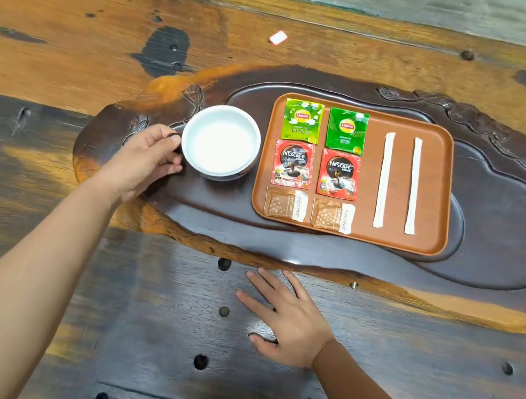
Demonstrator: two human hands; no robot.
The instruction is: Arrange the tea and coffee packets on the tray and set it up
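A brown rectangular tray (432,189) lies on a dark carved tea board. Its left part holds two green Lipton tea packets (302,121) (347,130) at the far side, two red Nescafe coffee packets (293,164) (339,175) below them, and two brown sugar packets (285,204) (333,216) nearest me. Two white wrapped sticks (383,179) (414,186) lie upright on the right part. A white cup (220,142) stands just left of the tray. My left hand (145,162) grips the cup's handle. My right hand (285,321) rests flat on the table, fingers spread, holding nothing.
The carved tea board (503,233) sits on a large wooden table (75,37) with knots and holes. A small white tag (278,37) lies on the table beyond the board. A grey floor shows past the far edge.
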